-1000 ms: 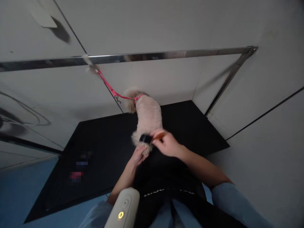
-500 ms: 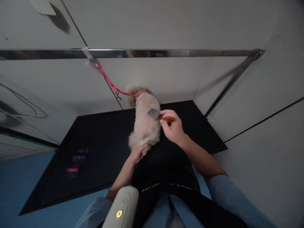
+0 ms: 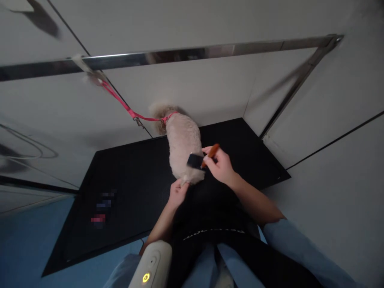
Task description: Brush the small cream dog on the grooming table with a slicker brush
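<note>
A cream-coloured dog (image 3: pixel 183 138) with a short-clipped back stands on a black table (image 3: pixel 135 192), its curly head turned to the wall. My right hand (image 3: pixel 220 165) is closed around the orange handle of a slicker brush (image 3: pixel 195 160). The brush's dark, flat head is over the dog's lower back on the right side; whether its pins touch the coat I cannot tell. At the rump, my left hand (image 3: pixel 178 193) pinches the dog's tail (image 3: pixel 185 181); most of the tail is hidden by the fingers.
A pink leash (image 3: pixel 117 98) runs from the dog's neck to a metal rail (image 3: pixel 168 56) along the wall. Blurred small items (image 3: pixel 102 208) lie on the table's left part. A white device with a yellow light (image 3: pixel 153 264) is at the bottom, close to the camera.
The slicker brush has moved from the middle of the dog's back down toward the rump, its handle now tilted up. My left hand keeps hold at the rear. The view has shifted slightly.
</note>
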The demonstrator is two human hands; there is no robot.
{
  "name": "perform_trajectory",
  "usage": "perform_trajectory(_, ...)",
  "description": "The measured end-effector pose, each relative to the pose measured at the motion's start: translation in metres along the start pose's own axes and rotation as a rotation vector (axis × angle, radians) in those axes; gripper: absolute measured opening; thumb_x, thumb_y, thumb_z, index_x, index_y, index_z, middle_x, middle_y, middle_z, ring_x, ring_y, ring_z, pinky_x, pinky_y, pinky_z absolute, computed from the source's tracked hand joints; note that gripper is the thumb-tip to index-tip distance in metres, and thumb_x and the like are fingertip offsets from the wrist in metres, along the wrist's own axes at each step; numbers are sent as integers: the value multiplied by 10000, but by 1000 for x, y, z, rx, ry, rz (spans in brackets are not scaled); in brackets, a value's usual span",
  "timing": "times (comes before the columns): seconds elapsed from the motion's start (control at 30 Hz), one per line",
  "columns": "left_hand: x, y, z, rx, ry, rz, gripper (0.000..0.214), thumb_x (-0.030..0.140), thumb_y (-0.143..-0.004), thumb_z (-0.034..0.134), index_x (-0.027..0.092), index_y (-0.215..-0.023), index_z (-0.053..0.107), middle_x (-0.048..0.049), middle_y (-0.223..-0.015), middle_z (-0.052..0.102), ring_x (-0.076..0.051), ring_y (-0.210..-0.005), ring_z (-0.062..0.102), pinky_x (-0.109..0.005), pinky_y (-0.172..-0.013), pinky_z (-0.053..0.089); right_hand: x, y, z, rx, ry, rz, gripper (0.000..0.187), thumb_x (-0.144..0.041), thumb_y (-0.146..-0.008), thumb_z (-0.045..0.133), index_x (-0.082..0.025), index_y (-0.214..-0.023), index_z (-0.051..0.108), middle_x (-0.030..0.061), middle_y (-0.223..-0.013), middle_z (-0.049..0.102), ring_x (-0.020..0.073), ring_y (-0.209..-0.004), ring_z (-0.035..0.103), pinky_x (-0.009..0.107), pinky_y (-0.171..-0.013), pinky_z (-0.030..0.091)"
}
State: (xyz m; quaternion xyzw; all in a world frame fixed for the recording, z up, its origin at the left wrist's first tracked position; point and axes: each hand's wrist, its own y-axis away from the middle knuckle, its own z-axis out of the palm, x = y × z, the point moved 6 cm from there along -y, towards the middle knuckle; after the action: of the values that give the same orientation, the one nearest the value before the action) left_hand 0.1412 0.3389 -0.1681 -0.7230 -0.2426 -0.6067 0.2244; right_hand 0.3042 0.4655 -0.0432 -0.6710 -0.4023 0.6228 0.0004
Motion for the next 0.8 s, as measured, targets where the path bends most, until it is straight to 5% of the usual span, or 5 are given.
perform_trajectory(0.17, 8, 4, -10, 78, -122, 102, 377, 489, -677, 705, 214, -522, 499, 29, -509, 444, -118, -510, 394, -252, -511, 337, 3, 14, 13, -154, -42, -15, 134, -289, -890, 688, -265, -1012, 637, 64, -1027, 770, 238, -943, 760, 411, -882, 627)
perform_trajectory(0.33, 15, 7, -18, 99, -205, 153, 321, 449, -699, 671, 213, -525, 540, 17, -501, 488, -134, -514, 432, -252, -523, 363, 5, 10, -2, 152, -46, -22, 78, -292, -914, 654, -258, -977, 622, 96, -1156, 748, 259, -1104, 727, 463, -985, 593)
perform_trajectory(0.47, 22, 8, -18, 73, -247, 199, 325, 416, -692, 657, 218, -496, 490, 16, -486, 474, -130, -496, 417, -253, -521, 366, 3, 4, 20, -116, -59, 29, 103, -297, -894, 702, -257, -967, 641, 42, -946, 761, 229, -908, 757, 402, -857, 627)
perform_trajectory(0.6, 22, 9, -17, 53, -288, 218, 303, 395, -712, 625, 218, -513, 479, 23, -499, 439, -125, -505, 396, -254, -524, 356, -8, -10, 7, 94, -24, -31, 86, -280, -926, 660, -265, -1008, 639, 69, -1113, 758, 235, -1057, 737, 422, -947, 602)
perform_trajectory(0.8, 19, 10, -20, 78, -243, 221, 275, 389, -728, 630, 199, -550, 542, 26, -520, 469, -117, -510, 407, -245, -523, 392, -22, -24, 17, -131, 116, -100, 109, -259, -872, 749, -240, -867, 641, 39, -903, 749, 225, -897, 743, 365, -849, 598)
